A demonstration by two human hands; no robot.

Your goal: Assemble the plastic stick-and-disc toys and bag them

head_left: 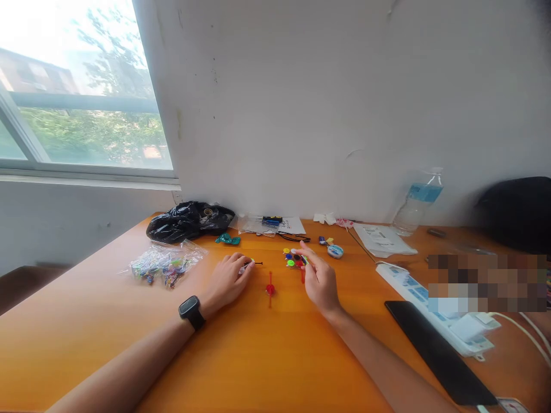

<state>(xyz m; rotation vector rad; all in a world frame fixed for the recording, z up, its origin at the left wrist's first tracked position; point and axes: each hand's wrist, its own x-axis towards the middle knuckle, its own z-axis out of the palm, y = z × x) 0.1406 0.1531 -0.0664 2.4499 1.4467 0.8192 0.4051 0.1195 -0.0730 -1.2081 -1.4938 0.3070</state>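
My left hand (231, 278), with a black watch (191, 312) on its wrist, rests low over the table. Its thumb and fingers close round a small white piece with a thin dark rod (259, 263) sticking out to the right. My right hand (321, 281) hovers beside a cluster of small coloured round pieces (290, 263), index finger stretched out, the other fingers partly hidden. Whether it touches them I cannot tell. A red stick-like piece (302, 276) shows beside its fingers. Between the hands lies a red spinner-like piece (270, 290) on a thin red rod.
A clear bag of colourful small parts (161, 265) lies left, with a black plastic bag (185, 222) behind. Green wrappers (228, 239) and a round white-blue container (335, 251) sit farther back. A power strip (424, 301), black phone-like slab (439, 350) and bottle (415, 203) stand right.
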